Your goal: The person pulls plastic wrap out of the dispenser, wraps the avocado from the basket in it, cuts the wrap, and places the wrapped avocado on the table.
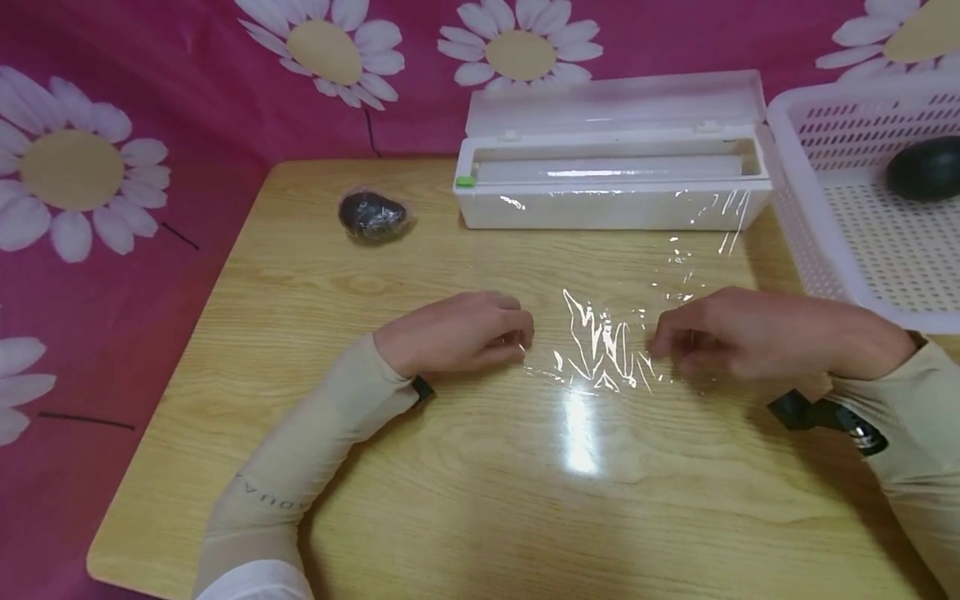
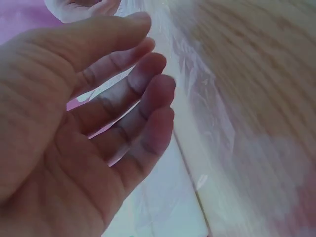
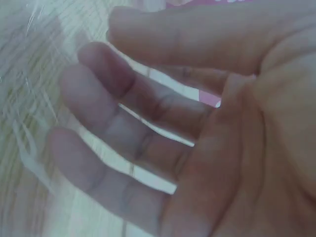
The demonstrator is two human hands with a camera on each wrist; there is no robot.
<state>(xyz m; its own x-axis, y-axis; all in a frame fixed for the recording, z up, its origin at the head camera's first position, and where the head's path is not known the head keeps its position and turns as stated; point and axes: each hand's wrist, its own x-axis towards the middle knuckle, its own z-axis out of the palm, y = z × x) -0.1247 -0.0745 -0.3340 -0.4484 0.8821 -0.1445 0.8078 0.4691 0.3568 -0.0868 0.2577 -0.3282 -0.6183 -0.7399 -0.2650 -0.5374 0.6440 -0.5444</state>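
A sheet of clear cling film (image 1: 603, 337) runs from the dispenser box onto the wooden table, creased and glinting between the two hands. My left hand (image 1: 465, 333) is at the film's left edge, its fingers loosely bent. In the left wrist view, thumb and fingertips (image 2: 158, 131) stand apart beside the film. Over the film's right side is my right hand (image 1: 757, 333), with slightly bent, spread fingers (image 3: 89, 98) close to the creases. The white dispenser box (image 1: 611, 208) has its lid up and a film roll (image 1: 611, 169) inside.
A dark avocado-shaped fruit (image 1: 371, 215) wrapped in film lies at the table's back left. At the right stands a white plastic basket (image 1: 817, 225) holding an unwrapped dark fruit (image 1: 930, 169). A magenta flowered cloth (image 1: 420, 108) hangs behind the table (image 1: 247, 333).
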